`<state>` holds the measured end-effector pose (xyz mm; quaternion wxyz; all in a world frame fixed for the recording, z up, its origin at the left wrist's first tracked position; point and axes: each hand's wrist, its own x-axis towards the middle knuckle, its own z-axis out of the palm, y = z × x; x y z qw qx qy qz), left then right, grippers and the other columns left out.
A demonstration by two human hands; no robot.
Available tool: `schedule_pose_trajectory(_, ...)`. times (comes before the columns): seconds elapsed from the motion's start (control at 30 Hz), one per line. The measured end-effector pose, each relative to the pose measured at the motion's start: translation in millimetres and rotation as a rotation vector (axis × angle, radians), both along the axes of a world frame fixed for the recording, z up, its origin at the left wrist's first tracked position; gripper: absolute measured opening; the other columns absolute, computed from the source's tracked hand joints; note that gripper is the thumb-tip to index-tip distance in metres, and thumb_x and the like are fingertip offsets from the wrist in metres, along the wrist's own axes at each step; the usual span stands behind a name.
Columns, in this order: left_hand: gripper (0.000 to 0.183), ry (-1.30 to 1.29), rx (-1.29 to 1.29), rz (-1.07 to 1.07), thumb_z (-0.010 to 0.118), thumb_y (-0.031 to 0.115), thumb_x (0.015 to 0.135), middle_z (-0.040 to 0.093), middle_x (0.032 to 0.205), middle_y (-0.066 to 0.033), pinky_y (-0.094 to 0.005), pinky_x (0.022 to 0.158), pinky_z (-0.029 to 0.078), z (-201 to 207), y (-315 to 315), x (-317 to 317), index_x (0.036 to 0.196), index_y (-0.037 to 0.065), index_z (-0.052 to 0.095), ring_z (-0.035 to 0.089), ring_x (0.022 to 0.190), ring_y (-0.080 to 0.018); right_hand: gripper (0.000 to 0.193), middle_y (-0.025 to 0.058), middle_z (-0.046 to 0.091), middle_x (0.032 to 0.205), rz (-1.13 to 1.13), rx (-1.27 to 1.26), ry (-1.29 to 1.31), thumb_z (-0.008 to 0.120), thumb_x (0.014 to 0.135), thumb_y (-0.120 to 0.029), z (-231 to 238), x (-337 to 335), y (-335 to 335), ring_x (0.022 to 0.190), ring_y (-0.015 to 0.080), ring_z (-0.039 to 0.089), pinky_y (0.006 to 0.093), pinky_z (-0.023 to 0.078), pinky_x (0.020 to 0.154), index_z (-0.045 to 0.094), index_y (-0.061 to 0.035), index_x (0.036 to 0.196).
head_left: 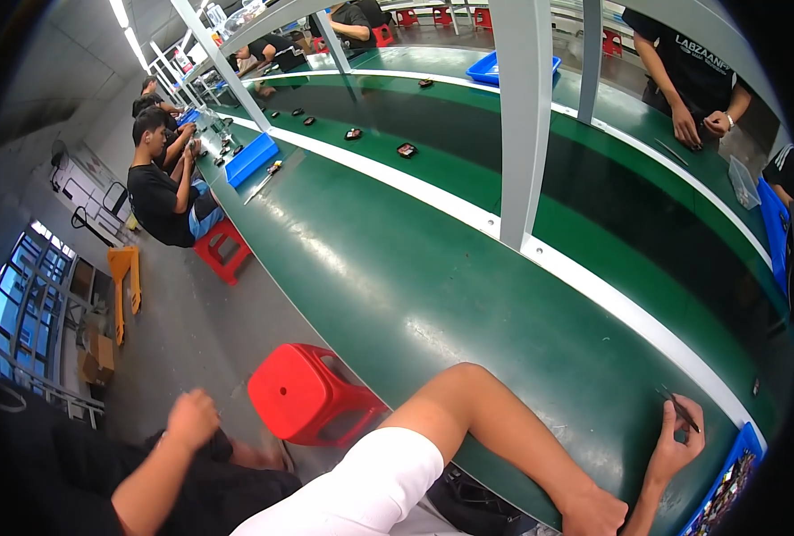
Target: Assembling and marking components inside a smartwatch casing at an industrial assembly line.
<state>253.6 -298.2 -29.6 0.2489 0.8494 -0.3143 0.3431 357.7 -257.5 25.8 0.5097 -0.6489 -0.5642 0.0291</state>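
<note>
My right hand [676,439] is raised over the green tabletop [397,295] at the lower right. It pinches a pair of dark tweezers [681,411], their thin tip pointing up and to the left. My left arm, in a white sleeve, bends at the elbow above the table edge. Curled up at the lower edge beside my right forearm is my left hand [593,511]; its fingertips are hidden, so whatever it may hold does not show. A blue bin [727,482] heaped with small parts stands to the right of my right hand.
A grey post [522,125] rises beyond the table's white rail. Small dark parts [406,150] lie on the belt. A red stool [291,393] stands at the table edge. Another person's hand [194,418] is at lower left. Co-workers sit along the far left and across the belt.
</note>
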Motion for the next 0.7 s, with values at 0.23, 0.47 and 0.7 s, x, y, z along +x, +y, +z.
schedule_pose_trajectory(0.23,0.02,-0.014,-0.013,0.01,0.064,0.03,0.09,0.067,0.072,-0.0084,-0.0455,0.054,0.048,-3,0,-2,0.081,0.012,0.067,0.066,0.063,-0.031,0.007,0.0041,0.067,0.091,0.003,-0.023,-0.024,0.074,0.089,0.004,-1,-1,0,0.064,0.006,0.046,0.0212,0.034,0.055,0.069,0.0026,0.094)
schedule_pose_trajectory(0.47,0.019,0.029,-0.027,-0.005,0.066,0.03,0.087,0.067,0.073,-0.0083,-0.0456,0.053,0.049,-1,-2,1,0.083,0.011,0.067,0.067,0.064,-0.0315,0.01,0.0008,0.066,0.093,-0.043,-0.055,0.066,0.072,0.092,-0.001,8,-2,-1,0.065,0.0042,0.043,0.0217,0.034,0.058,0.069,0.0006,0.102)
schedule_pose_trajectory(0.7,0.02,0.067,0.013,0.015,0.066,0.03,0.087,0.068,0.074,-0.0085,-0.0456,0.055,0.051,7,-3,-4,0.083,0.011,0.067,0.069,0.065,-0.0312,0.007,0.0028,0.069,0.097,0.021,-0.068,0.108,0.073,0.091,0.0,10,-7,1,0.067,0.0049,0.048,0.0212,0.036,0.058,0.071,0.001,0.098)
